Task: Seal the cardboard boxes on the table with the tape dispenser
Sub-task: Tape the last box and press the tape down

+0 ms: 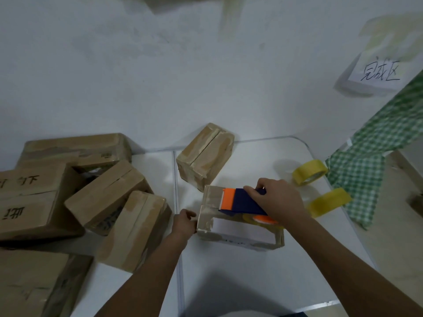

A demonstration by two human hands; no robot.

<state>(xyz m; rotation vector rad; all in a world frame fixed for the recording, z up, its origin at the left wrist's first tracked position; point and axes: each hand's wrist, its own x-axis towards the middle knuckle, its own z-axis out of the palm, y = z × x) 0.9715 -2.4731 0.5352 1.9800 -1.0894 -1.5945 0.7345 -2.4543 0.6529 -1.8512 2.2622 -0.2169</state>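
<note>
**One box under the dispenser, a pile waiting to its left**

Taking the box in hand [240,227] as the landmark: far to its left a heap of cardboard boxes [75,191] lies jumbled on the white table [251,282], some leaning on one another. Several show open centre seams, so I judge them unsealed and waiting, though old tape residue makes this hard to read.

Just left of the landmark box, the left hand [184,224] presses against its left end, fingers curled at the edge, steadying it.

On top of it sits the tape dispenser [242,202], blue body with an orange front pointing left. The right hand [278,201] is wrapped firmly round it. The dispenser is near the left end of the top, so the strip seems nearly run, or only just begun; I cannot tell which.

Behind it stands another box [204,159], its seam apparently still open. To the right lie two yellow tape rolls [320,186], beside a green checked cloth [375,175]. Most sealing appears to remain.
</note>
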